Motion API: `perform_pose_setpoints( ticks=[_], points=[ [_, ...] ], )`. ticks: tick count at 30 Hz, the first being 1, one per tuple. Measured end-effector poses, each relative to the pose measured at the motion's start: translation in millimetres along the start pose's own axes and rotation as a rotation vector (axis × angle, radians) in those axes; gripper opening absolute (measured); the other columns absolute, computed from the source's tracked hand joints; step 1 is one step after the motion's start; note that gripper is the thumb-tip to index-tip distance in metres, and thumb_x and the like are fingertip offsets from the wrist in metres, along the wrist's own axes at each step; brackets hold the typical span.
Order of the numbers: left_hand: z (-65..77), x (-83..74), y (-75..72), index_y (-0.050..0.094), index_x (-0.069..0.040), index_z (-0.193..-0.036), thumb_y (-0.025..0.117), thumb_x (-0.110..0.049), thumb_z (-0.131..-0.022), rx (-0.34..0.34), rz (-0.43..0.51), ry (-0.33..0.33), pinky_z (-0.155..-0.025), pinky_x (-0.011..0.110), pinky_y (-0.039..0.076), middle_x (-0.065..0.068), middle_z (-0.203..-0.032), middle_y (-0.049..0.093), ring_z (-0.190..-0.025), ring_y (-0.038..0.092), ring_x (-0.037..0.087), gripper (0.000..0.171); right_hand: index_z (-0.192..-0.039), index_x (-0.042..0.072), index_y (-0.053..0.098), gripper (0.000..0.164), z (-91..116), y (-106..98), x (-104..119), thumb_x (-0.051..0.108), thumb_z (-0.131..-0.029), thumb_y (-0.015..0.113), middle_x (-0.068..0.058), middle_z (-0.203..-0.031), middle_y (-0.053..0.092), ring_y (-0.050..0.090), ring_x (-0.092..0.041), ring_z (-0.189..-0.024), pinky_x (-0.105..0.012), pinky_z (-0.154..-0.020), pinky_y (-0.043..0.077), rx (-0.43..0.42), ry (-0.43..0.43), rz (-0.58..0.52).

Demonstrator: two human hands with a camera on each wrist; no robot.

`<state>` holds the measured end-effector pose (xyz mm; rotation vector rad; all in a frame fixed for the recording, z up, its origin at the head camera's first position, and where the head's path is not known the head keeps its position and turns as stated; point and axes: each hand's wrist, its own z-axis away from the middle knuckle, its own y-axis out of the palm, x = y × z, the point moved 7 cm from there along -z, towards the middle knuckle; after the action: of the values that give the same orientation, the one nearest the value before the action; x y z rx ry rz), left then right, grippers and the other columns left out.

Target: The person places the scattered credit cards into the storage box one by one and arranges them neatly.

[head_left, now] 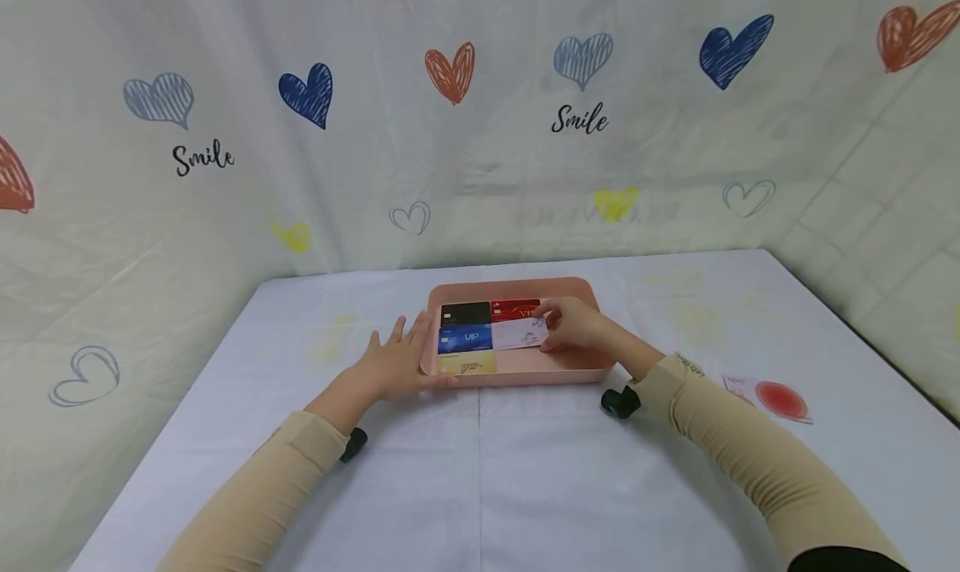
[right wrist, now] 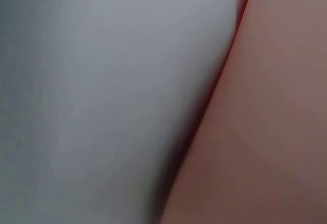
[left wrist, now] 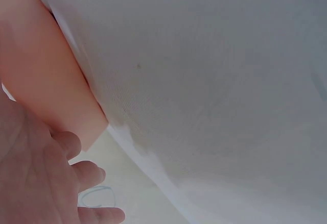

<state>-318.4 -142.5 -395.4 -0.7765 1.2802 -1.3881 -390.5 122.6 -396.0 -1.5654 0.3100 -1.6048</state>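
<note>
A shallow pink tray (head_left: 540,378) holds several cards in two columns. On its left side are a black card (head_left: 463,312), a blue VIP card (head_left: 463,339) and a gold card (head_left: 465,363). Beside the black one lies a red card (head_left: 510,309). Below the red card, my right hand (head_left: 576,323) grips a pale floral card (head_left: 516,334) at its right end, between thumb and fingers. My left hand (head_left: 393,363) rests on the tray's left edge with fingers spread. The right wrist view shows only the tray wall (right wrist: 255,122) and cloth, with the hand out of frame.
A white card with a red circle (head_left: 782,399) lies on the table at the right, beside my right sleeve (head_left: 720,439). White cloth (head_left: 420,489) covers the table. Behind stands a white curtain (head_left: 510,163) printed with hearts.
</note>
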Motion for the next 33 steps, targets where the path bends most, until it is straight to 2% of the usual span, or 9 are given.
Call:
perform_pose_setpoints(
  ticks=[4, 13, 19, 28, 33],
  points=[
    [-0.5, -0.2, 0.8, 0.000, -0.010, -0.166, 0.056, -0.080, -0.086, -0.007, -0.010, 0.001, -0.116, 0.071, 0.005, 0.008, -0.172, 0.004, -0.156, 0.001, 0.040, 0.119, -0.135, -0.002, 0.061, 0.054, 0.0, 0.4, 0.9, 0.005, -0.085, 0.082, -0.022, -0.120, 0.062, 0.056, -0.032, -0.104, -0.030, -0.081, 0.057, 0.005, -0.009, 0.019],
    [-1.9, 1.0, 2.4, 0.000, -0.011, -0.166, 0.056, -0.081, -0.086, -0.011, -0.018, 0.001, -0.116, 0.071, 0.006, 0.007, -0.172, 0.004, -0.156, 0.001, 0.039, 0.120, -0.132, -0.002, 0.063, 0.053, -0.7, 0.4, 0.3, 0.006, -0.084, 0.084, -0.018, -0.113, 0.062, 0.055, -0.030, -0.102, -0.028, -0.078, 0.056, 0.009, -0.010, 0.042],
    [-2.7, 1.8, 3.4, 0.000, -0.011, -0.166, 0.056, -0.081, -0.086, -0.011, -0.016, -0.004, -0.116, 0.071, 0.005, 0.007, -0.172, 0.003, -0.156, 0.001, 0.039, 0.120, -0.132, -0.003, 0.061, 0.054, -1.2, 0.7, -0.6, 0.005, -0.084, 0.084, -0.015, -0.105, 0.059, 0.056, -0.027, -0.093, -0.025, -0.070, 0.055, 0.021, 0.000, 0.025],
    [-2.5, 0.7, 2.3, 0.000, -0.012, -0.166, 0.055, -0.081, -0.086, -0.005, -0.018, -0.002, -0.117, 0.070, 0.005, 0.007, -0.172, 0.003, -0.156, 0.000, 0.039, 0.119, -0.134, -0.005, 0.059, 0.055, -1.6, 1.8, 0.3, 0.005, -0.085, 0.082, -0.015, -0.101, 0.056, 0.058, -0.023, -0.082, -0.025, -0.068, 0.057, 0.040, 0.001, 0.003],
    [-3.1, 1.3, 2.5, 0.000, -0.011, -0.166, 0.054, -0.082, -0.086, -0.001, -0.028, -0.003, -0.117, 0.070, 0.006, 0.007, -0.172, 0.003, -0.156, 0.001, 0.039, 0.120, -0.133, -0.006, 0.059, 0.055, -1.2, 1.2, 0.9, 0.006, -0.085, 0.083, -0.015, -0.102, 0.057, 0.057, -0.023, -0.085, -0.024, -0.068, 0.055, 0.040, -0.011, 0.019]
  ],
)
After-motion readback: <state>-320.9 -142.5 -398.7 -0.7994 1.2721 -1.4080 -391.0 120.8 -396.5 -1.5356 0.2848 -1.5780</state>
